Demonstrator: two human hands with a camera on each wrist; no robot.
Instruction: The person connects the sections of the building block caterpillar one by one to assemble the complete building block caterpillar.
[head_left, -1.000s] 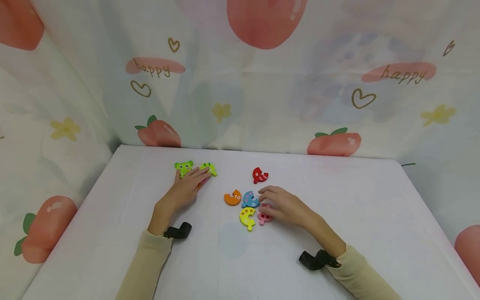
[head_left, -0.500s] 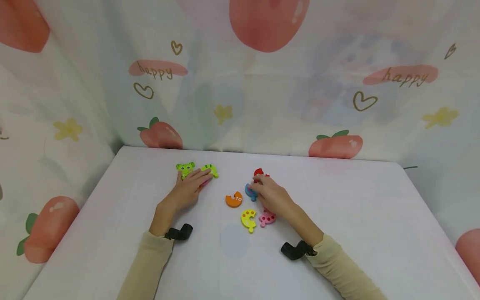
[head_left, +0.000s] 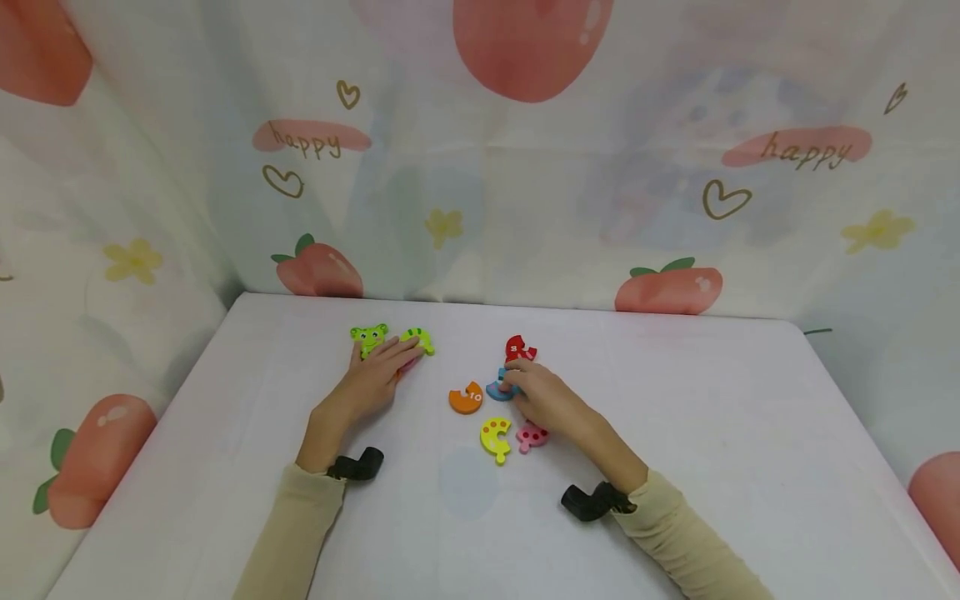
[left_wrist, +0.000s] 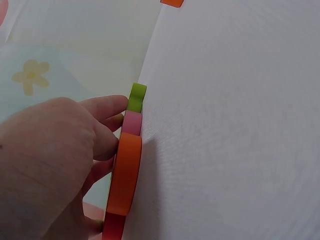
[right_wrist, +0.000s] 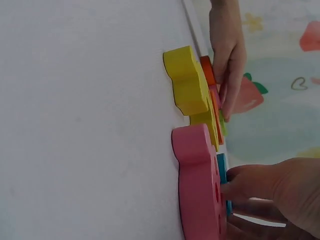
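My left hand rests with extended fingers over puzzle pieces at the table's far left. A green animal-head piece and a green striped piece show around it. In the left wrist view, pink, orange and red piece edges line up beneath the fingers. My right hand pinches a blue puzzle piece, partly hidden by the fingertips. Just beyond it lies a red numbered piece. A pink spotted piece lies under the right hand's near side.
Left of the blue piece lies an orange piece marked 10. A yellow spotted piece sits nearer to me. The white-covered table ends at a patterned curtain at the back.
My right hand has moved left and away from me, taking hold of the blue piece, shifting it toward the red one and turning it. The left hand stays put.
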